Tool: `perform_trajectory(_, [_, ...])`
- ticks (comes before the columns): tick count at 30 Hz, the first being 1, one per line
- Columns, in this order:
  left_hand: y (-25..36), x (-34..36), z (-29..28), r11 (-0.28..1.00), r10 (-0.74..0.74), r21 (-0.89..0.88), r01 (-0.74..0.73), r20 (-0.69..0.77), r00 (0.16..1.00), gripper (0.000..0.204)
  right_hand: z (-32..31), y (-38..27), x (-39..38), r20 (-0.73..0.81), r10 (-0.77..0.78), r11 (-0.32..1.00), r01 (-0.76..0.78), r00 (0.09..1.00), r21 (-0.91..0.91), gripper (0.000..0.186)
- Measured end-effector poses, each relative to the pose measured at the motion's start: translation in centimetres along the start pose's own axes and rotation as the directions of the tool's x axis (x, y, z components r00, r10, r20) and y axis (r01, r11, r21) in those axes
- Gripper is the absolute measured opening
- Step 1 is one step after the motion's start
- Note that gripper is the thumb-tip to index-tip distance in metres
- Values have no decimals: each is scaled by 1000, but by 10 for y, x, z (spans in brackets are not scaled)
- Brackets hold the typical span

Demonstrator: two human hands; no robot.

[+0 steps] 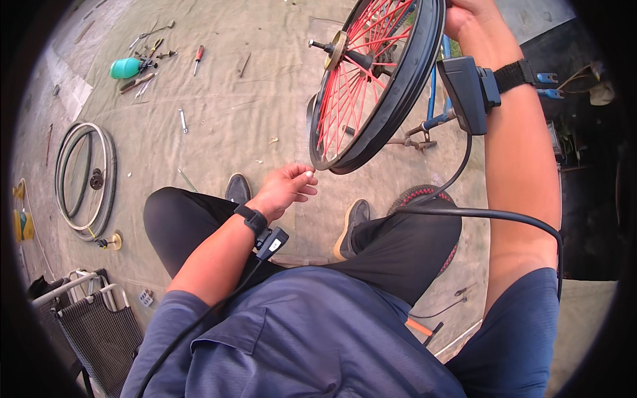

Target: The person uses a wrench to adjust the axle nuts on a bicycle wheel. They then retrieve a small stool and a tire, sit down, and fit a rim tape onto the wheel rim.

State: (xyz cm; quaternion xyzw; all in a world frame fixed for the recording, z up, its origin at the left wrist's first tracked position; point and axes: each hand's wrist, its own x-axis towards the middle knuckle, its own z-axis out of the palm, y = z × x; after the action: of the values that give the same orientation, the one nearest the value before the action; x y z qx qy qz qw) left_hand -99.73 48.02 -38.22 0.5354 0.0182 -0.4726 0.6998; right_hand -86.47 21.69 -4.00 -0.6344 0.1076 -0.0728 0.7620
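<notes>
A bicycle wheel (pixel 398 86) with a black tyre, red spokes and a protruding axle stands upright in front of me. My right hand (pixel 468 16) grips the top of its tyre at the upper edge of the view, arm raised. My left hand (pixel 286 188) hovers just below and left of the wheel's lower rim, palm up, fingers loosely curled around a small pale piece at the fingertips. Both wrists carry black strapped devices with cables.
A second wheel (pixel 85 178) lies flat on the tarp at left. Hand tools and a teal bottle (pixel 126 67) are scattered at upper left. A blue bicycle frame (pixel 438 109) stands behind the wheel. A folding chair (pixel 93 318) is at lower left.
</notes>
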Motion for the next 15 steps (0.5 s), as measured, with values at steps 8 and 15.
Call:
perform_trajectory(8, [6,6,17,892,-112,-432,135,77,991,33,-17,5,-10,32,-14,1000,14,999,-24,21])
perform_trajectory(15, [-16,33,1,863,-176,-479,158,8,984,30,-28,-8,-51,159,32,999,-26,987,-39,23])
